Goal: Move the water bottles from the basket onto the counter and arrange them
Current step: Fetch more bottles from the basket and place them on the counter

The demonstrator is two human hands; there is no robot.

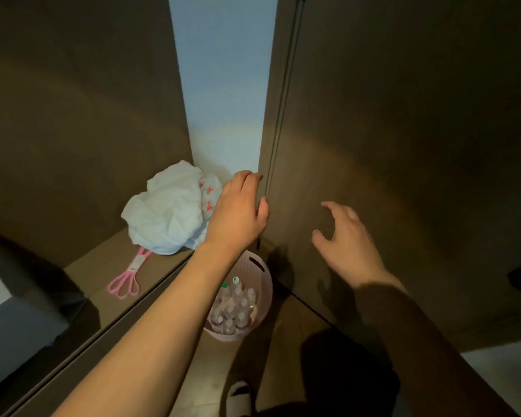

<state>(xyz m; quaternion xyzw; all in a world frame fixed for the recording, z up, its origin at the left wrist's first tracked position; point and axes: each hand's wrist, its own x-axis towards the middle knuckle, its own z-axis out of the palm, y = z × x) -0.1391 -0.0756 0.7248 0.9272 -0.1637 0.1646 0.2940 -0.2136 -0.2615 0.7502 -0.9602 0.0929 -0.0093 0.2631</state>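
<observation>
Both forearms fill the lower frame, reaching fwd. Left hand (238, 212) is up against the front edge of a tall dark cabinet panel (403, 145); fingers curled over that edge, thumb laid on the panel face, gripping it. Right hand (348, 236) hovers just off the panel face, fingers spread and loosely bent, released, holding nothing.

Below the left wrist, a pink perforated basket (257, 266) sits on the floor, tucked into the corner btwn the bench (103, 284) front and the cabinet base. Water bottles (233, 308) stand upright inside, packed close, approx. a dozen caps visible; exact count cannot be told. One green cap near the top.

On the bench, left of the left hand: white crumpled plastic bag (166, 212) w/ red print, against the rear wall. Pink scissors-type tool (127, 281) lies just in front of it, handles toward the camera.

Slippered foot (238, 395) at the bottom edge, on the floor.
</observation>
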